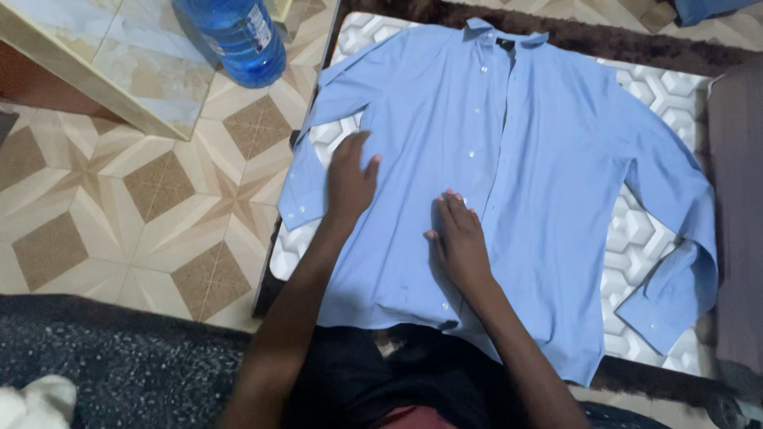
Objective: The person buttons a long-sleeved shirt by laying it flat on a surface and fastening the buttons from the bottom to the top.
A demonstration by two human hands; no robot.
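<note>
A light blue button-up shirt lies spread front-up on a white patterned mat, collar at the far end, both sleeves folded in along its sides. My left hand rests flat on the shirt's left side next to the left sleeve, fingers apart. Beside the button line near the shirt's middle, my right hand presses flat on the fabric. Neither hand holds anything.
A blue water bottle stands on the tiled floor at the top left, beside a low tiled ledge. A dark speckled rug lies at the bottom left. A dark brown rug lies under the mat.
</note>
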